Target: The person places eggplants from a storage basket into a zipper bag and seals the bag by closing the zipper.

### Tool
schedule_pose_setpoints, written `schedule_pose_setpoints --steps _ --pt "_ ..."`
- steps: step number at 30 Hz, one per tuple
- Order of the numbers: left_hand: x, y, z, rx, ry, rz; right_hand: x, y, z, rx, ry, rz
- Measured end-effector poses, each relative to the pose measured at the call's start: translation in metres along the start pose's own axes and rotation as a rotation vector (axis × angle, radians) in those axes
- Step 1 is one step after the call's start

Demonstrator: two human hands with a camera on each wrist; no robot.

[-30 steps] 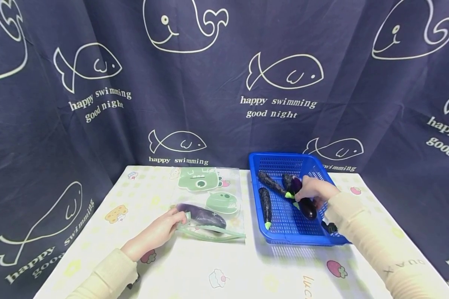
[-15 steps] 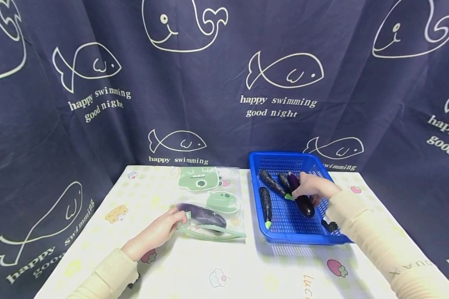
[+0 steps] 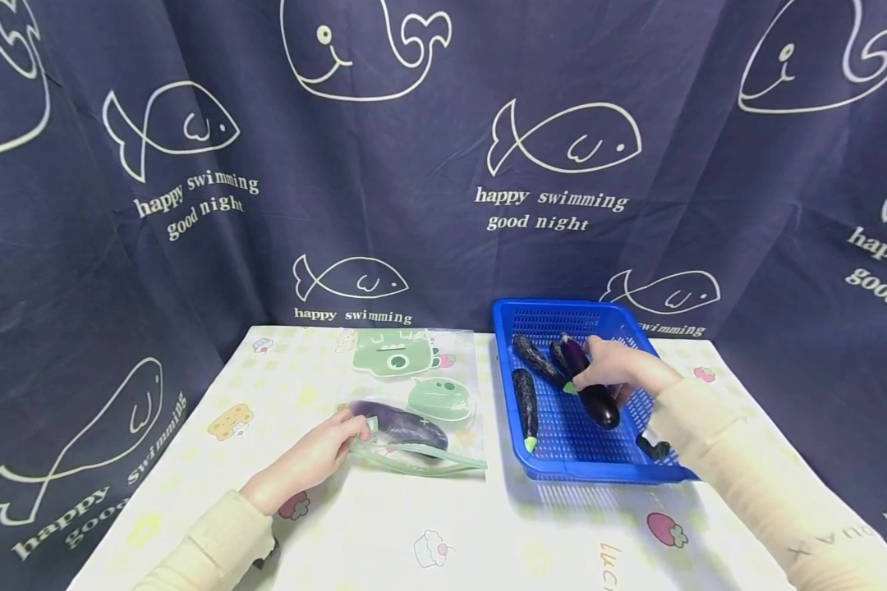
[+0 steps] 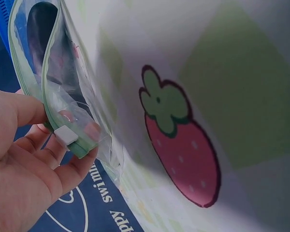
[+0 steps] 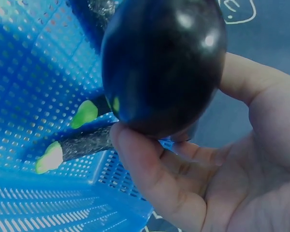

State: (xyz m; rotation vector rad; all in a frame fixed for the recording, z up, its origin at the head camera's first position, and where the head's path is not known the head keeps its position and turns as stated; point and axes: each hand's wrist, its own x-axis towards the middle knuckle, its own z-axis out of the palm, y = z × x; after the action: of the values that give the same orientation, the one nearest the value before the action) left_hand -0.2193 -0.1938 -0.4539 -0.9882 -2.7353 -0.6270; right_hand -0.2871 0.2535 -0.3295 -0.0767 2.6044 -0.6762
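Observation:
My left hand grips the near left corner of a clear zip bag lying on the table. In the left wrist view, a white slider sits on the bag's green seal between the fingers, and the mouth gapes. One dark purple eggplant lies inside the bag. My right hand holds another glossy eggplant, tilted, over the blue basket. Thumb and fingers wrap its sides in the right wrist view. Several dark, rough, long vegetables with bright green ends lie in the basket.
A white patterned cloth covers the table. Bag and basket stand side by side towards the back, with a narrow gap between. Behind and around the table hangs a dark blue curtain with fish prints.
My right hand has raised the eggplant slightly and shifted it a little left, with its narrow end now pointing towards the back. The left hand and bag stay in place.

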Motion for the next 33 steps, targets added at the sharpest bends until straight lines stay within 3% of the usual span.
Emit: schedule_pose_setpoints --steps 22,33 --pt "-0.001 -0.002 0.002 -0.004 -0.005 -0.009 -0.022 -0.035 0.005 -0.083 0.050 -0.130" --pt "0.000 -0.001 -0.002 -0.007 0.003 0.000 -0.029 -0.045 0.009 -0.060 0.071 -0.187"
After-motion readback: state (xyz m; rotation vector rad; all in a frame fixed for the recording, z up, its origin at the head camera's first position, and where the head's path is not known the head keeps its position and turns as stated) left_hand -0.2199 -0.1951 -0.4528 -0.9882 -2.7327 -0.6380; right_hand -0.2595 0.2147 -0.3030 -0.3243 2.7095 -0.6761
